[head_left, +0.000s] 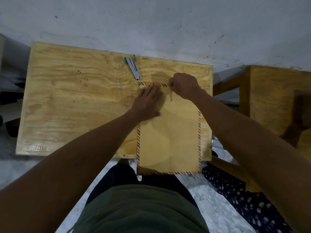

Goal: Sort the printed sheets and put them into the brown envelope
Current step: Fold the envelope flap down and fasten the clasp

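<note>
A plywood table point(75, 98) stands against a scuffed white wall point(151, 22), a stapler point(133, 68) near its far edge. The brown envelope point(170, 140) overhangs the near edge; left hand point(148, 101) presses flat, right hand point(185, 84) pinches its string point(171, 95).

Both bare forearms are reaching forward, converging. The left hand point(148, 102) is lying flat, palm down, fingers stretched ahead and thumb sticking out to the side. The right hand point(184, 84) is curling knuckles-up, its fingertips pinching together beside the left hand's fingertips.
</note>
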